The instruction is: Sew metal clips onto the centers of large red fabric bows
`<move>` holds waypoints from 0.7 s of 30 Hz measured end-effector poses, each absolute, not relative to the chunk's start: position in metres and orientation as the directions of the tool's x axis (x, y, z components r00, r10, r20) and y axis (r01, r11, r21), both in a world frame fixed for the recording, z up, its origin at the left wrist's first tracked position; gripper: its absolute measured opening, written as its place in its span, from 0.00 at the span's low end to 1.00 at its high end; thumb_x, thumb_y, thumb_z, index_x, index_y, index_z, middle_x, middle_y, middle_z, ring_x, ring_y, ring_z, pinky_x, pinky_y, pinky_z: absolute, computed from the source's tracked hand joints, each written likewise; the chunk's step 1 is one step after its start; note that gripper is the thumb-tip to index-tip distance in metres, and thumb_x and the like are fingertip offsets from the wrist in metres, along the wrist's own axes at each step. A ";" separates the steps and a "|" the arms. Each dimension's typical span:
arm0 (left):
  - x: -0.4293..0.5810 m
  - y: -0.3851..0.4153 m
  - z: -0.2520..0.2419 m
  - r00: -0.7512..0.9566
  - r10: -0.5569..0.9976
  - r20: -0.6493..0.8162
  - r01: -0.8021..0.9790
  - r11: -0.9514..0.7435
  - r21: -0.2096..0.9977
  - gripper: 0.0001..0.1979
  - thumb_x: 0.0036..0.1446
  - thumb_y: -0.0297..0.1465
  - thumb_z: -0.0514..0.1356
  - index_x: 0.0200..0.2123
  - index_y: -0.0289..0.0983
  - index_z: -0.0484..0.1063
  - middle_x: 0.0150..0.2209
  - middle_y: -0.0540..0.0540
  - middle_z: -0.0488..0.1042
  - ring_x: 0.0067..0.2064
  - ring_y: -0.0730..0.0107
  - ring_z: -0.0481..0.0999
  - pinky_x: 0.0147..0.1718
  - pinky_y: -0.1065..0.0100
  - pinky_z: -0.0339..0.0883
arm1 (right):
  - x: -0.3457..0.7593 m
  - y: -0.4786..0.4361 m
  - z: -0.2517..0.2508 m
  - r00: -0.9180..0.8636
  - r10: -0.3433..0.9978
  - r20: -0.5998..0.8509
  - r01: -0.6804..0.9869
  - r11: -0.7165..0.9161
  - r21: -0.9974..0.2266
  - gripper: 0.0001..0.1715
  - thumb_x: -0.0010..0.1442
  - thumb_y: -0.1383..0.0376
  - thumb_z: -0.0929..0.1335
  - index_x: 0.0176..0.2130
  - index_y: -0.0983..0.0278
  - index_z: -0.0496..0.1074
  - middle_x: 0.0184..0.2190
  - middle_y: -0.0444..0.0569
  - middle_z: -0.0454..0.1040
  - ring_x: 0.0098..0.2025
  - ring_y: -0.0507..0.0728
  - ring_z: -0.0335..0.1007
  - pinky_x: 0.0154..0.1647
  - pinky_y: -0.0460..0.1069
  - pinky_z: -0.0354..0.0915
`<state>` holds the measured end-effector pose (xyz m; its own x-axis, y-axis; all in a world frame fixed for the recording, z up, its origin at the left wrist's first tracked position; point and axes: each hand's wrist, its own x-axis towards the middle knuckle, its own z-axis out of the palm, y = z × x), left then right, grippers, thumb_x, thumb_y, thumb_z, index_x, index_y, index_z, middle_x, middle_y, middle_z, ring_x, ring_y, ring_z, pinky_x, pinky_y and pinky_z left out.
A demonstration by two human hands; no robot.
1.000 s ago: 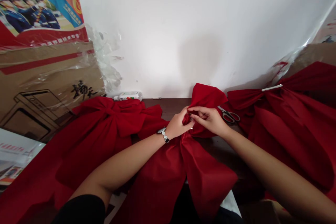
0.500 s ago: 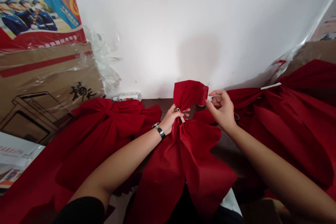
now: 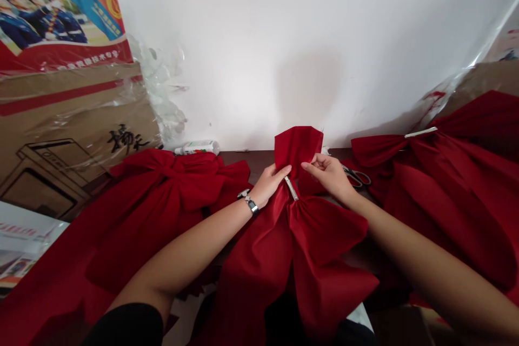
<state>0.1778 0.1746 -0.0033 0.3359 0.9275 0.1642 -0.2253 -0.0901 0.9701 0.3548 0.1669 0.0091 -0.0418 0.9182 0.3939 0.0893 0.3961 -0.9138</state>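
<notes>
Pinching the top of the middle bow (image 3: 324, 232), the right hand (image 3: 330, 175) closes thumb and fingertips narrowly on the red fabric, while the left hand (image 3: 267, 186) stands partly open, its fingers lying against the same bow just beside a silver metal strip (image 3: 291, 188). That strip runs tilted across the bow's gathered waist, between the two hands, and the bow's upper loop rises just past the fingertips. The bow's wide tails and lower loops spread out below both hands, toward the person.

There are three red fabric bows in all. The left bow (image 3: 154, 194) lies beyond the left hand and the right bow (image 3: 450, 189) beyond the right hand, and a second silver strip (image 3: 420, 132) crosses the right bow's waist. There is one pair of scissors (image 3: 357, 175) with dark handles, just past the right hand's knuckles, and one white plastic bottle (image 3: 197, 147) stands well beyond the left hand on the dark tabletop (image 3: 239, 159). One wristwatch (image 3: 250, 204) circles the left wrist.

Farther left of the left hand, a cardboard carton (image 3: 73, 119) shows black brush-style Chinese characters (image 3: 128, 139), and the small lines on the poster (image 3: 65, 16) above it are too small to read.
</notes>
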 end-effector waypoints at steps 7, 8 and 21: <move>0.178 0.167 0.005 0.450 0.892 0.039 -0.273 0.096 0.957 0.22 0.48 0.41 0.67 0.44 0.33 0.75 0.41 0.41 0.79 0.41 0.62 0.78 0.49 0.58 0.66 | 0.352 0.167 0.008 -0.285 0.916 0.283 -0.175 0.240 -0.955 0.22 0.48 0.51 0.74 0.25 0.64 0.64 0.17 0.37 0.59 0.18 0.45 0.51 0.19 0.44 0.48; 0.177 0.167 0.007 0.437 0.898 0.043 -0.295 0.098 0.950 0.22 0.48 0.40 0.67 0.43 0.33 0.75 0.41 0.41 0.80 0.40 0.63 0.78 0.48 0.58 0.67 | 0.351 0.167 0.006 -0.283 0.915 0.288 -0.229 0.227 -0.946 0.22 0.49 0.52 0.74 0.24 0.64 0.63 0.16 0.37 0.58 0.17 0.45 0.50 0.19 0.44 0.49; 0.170 0.176 0.015 0.091 0.910 0.404 -0.278 -0.367 0.888 0.17 0.55 0.41 0.62 0.44 0.37 0.75 0.50 0.44 0.74 0.52 0.63 0.72 0.54 0.62 0.63 | 0.359 0.170 0.011 0.036 0.925 0.379 -0.054 0.380 -0.923 0.20 0.47 0.61 0.72 0.19 0.63 0.57 0.14 0.37 0.56 0.17 0.45 0.48 0.19 0.44 0.46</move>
<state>0.1702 0.1758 0.0147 0.0909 0.9100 0.4044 -0.2777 -0.3669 0.8879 0.3588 0.1699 0.0105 0.0359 0.9249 0.3785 -0.0537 0.3800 -0.9234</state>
